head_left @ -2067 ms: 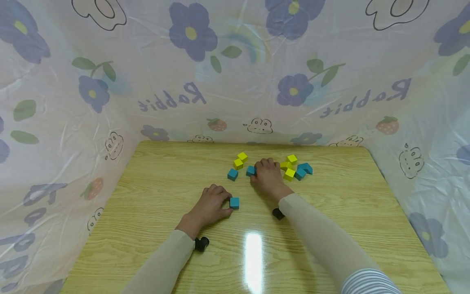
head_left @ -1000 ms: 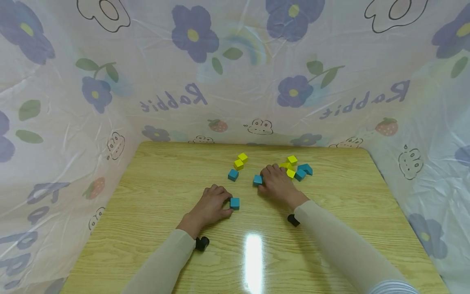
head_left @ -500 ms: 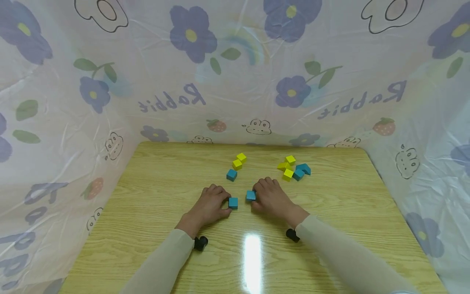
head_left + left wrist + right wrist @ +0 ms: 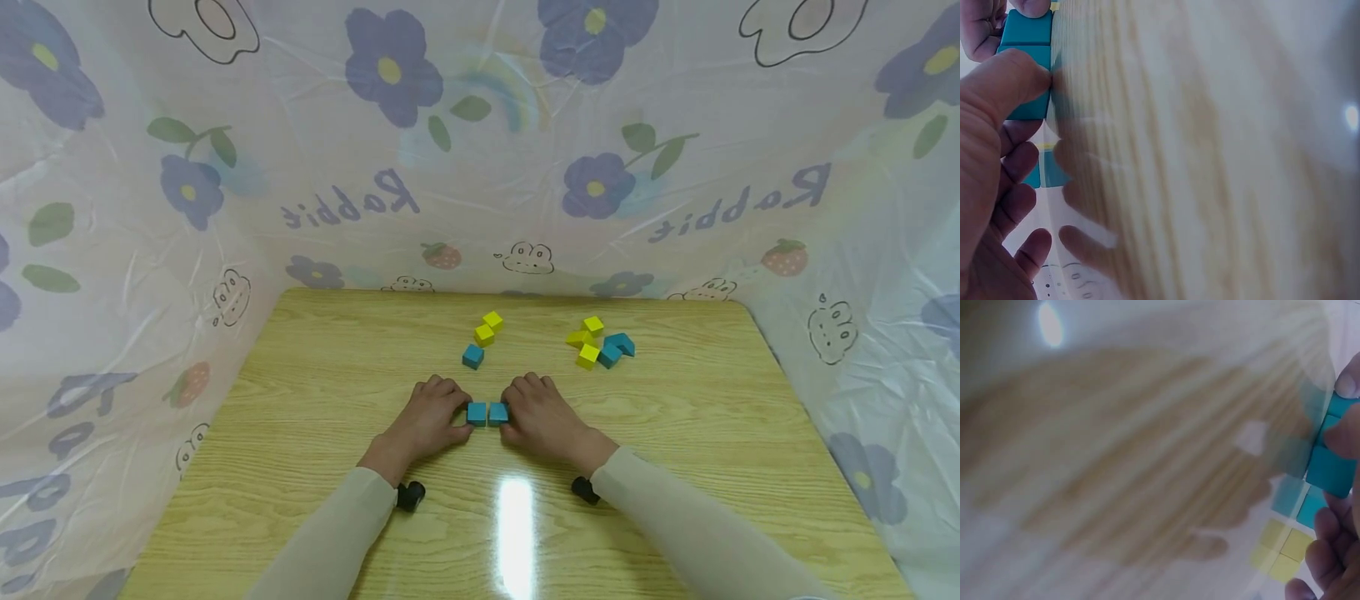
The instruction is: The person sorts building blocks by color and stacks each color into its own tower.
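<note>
Near the middle of the wooden table [image 4: 337, 350], my left hand [image 4: 427, 421] pinches a blue cube [image 4: 477, 414] between thumb and fingers. My right hand [image 4: 543, 417] grips a second blue block [image 4: 498, 414] just to its right. The two blocks stand side by side with their faces very close together; a thin line parts them in the left wrist view, where the left thumb presses on the nearer cube [image 4: 1030, 111]. In the right wrist view, the right thumb lies against its block [image 4: 1330, 470]. The fingers partly hide both blocks.
Behind the hands stand a blue cube [image 4: 473, 357] and two yellow cubes [image 4: 484, 335]. Further right is a cluster with yellow cubes [image 4: 588, 356], a yellow block [image 4: 581, 339], a blue cube [image 4: 610, 356] and a blue notched block [image 4: 621, 343]. A patterned sheet [image 4: 487, 167] surrounds the table.
My right hand has brought its blue block from the back of the table toward me and left, up beside the left cube. The left hand has stayed in place, holding its cube.
</note>
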A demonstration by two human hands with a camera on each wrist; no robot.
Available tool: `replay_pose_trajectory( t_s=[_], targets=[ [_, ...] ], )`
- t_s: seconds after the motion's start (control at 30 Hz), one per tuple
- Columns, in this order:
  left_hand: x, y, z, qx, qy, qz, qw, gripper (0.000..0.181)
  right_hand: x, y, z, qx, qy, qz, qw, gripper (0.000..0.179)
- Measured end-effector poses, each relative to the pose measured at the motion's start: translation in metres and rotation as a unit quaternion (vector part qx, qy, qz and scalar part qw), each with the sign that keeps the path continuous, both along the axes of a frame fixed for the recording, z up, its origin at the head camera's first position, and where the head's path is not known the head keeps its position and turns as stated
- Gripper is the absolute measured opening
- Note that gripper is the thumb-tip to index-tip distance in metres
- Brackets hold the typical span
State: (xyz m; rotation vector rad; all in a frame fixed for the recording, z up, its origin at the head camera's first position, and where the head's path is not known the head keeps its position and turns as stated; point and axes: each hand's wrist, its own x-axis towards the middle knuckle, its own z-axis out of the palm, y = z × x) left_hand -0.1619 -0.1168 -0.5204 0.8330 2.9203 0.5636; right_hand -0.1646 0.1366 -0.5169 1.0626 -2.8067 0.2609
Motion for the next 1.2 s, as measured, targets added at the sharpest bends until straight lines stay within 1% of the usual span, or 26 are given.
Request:
replay_pose_trajectory(
  t_s=[0.33,0.63,0.87,1.2],
  targets=[
    [-0.0009,0.0,-0.0009,0.002,0.002,0.001,1.0,0.037,0.0,-0.0051,-0.0003,0.001,0.01,0.002,0.9999,0.027],
    [0.0005,-0.0005,0.0011,0.004,0.0,-0.001,1.0,0.038,0.0002,-0.0035,-0.0027,0.008,0.009,0.001,0.9999,0.026],
    [0.001,-0.0008,0.0037,0.001,0.004,-0.007,1.0,0.036,0.0003,-0.0038,-0.0014,0.013,0.002,-0.001,0.9999,0.027],
    [0.0003,-0.0011,0.0027,-0.005,0.009,-0.01,0.9999,0.036,-0.0001,-0.0038,-0.0011,0.01,0.002,0.002,0.9999,0.026]
  ],
)
